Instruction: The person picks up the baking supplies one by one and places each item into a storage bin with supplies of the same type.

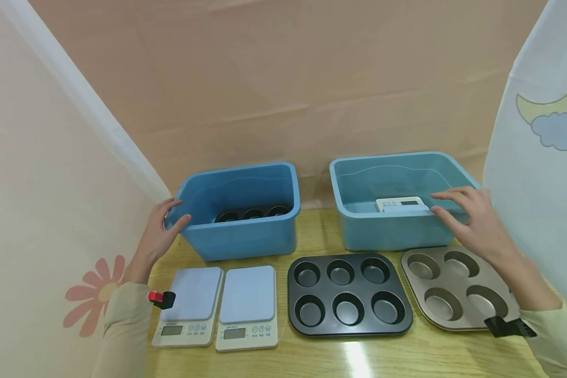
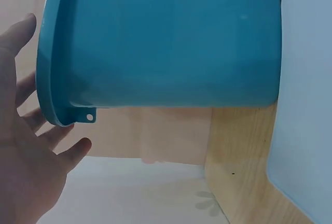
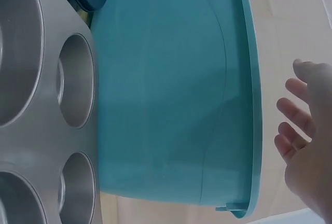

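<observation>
2 scales (image 1: 219,307) and 2 muffin tins (image 1: 349,294) before the bins (image 1: 245,236)

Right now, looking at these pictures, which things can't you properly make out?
- Dark muffin pan in the left tub: head view shows only three cups; the tub's front wall hides the rest.
- White scale in the right tub: partly behind the front rim; its display is too small to read.
- Displays of the two table scales: too small to read.
- Gold muffin pan: the right forearm covers its near corner.
- Wrist views: neither tub's inside shows.
</observation>
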